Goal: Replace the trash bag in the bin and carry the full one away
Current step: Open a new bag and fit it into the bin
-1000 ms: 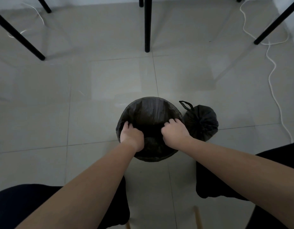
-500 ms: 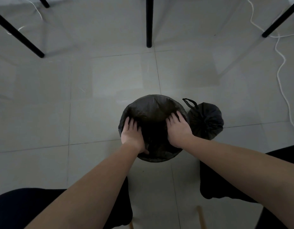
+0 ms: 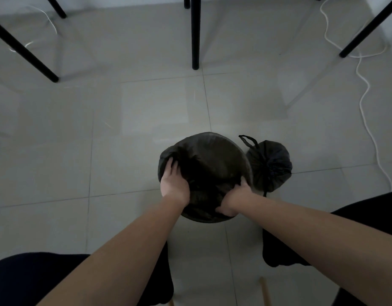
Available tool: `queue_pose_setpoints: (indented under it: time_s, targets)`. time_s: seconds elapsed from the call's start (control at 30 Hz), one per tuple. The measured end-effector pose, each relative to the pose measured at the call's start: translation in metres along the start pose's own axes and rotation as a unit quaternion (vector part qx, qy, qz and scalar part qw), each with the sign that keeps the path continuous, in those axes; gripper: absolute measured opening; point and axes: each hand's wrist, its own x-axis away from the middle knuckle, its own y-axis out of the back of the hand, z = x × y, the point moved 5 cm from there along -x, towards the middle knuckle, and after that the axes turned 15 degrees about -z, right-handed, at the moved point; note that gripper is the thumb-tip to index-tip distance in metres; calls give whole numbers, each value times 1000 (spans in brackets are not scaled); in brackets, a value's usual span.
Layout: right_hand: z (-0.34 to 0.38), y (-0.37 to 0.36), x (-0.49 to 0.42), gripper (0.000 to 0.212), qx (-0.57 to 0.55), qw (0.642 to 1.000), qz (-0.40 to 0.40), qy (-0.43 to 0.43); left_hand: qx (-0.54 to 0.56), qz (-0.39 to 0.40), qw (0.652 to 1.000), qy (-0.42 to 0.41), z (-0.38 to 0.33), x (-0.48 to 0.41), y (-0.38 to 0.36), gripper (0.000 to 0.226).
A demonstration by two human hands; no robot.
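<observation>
A round bin (image 3: 212, 140) stands on the tiled floor, lined with a fresh black trash bag (image 3: 221, 164) whose edge is draped over the rim. My left hand (image 3: 174, 184) lies flat on the bag at the rim's left side, fingers spread. At the near right of the rim, my right hand (image 3: 235, 198) curls its fingers around the bag's edge. The full black bag (image 3: 271, 166), tied shut with its drawstring loop sticking up, sits on the floor touching the bin's right side.
Black table legs (image 3: 195, 32) stand at the far side, with slanted ones at the left (image 3: 25, 51) and right (image 3: 367, 27). A white cable (image 3: 364, 93) snakes down the floor on the right. My dark-clothed knees fill the lower corners.
Both hands have slid apart along the rim: the left to the left side, the right toward the near right edge, where it has closed on the bag. The view has shifted a little.
</observation>
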Motion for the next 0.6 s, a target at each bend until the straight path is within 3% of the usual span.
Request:
queue_pose_setpoints:
  time_s: [0.07, 0.1, 0.23, 0.33, 0.4, 0.47, 0.53, 0.6]
  targets:
    - [10, 7, 15, 73, -34, 999, 14, 40, 21, -53, 998, -2, 2, 0, 9, 63]
    - [12, 12, 19, 67, -49, 997, -20, 53, 35, -71, 997, -6, 1, 1, 12, 61]
    - [0, 39, 26, 33, -83, 950, -284, 104, 113, -58, 992, -22, -13, 12, 10, 58]
    - [-17, 40, 16, 45, -11, 911, -385, 148, 108, 8, 993, -51, -22, 25, 0, 64]
    - [-34, 38, 15, 57, 34, 918, -372, 130, 50, 50, 995, -67, -15, 30, -11, 70]
    - [-53, 27, 11, 62, 104, 947, -295, 69, -5, 66, 995, -76, 0, 30, -14, 71]
    - [-59, 19, 10, 64, 182, 958, -220, 39, -38, 60, 994, -82, 14, 28, -7, 69]
    - [-53, 17, 11, 63, 190, 962, -191, 39, -44, 29, 995, -88, 23, 23, 4, 65]
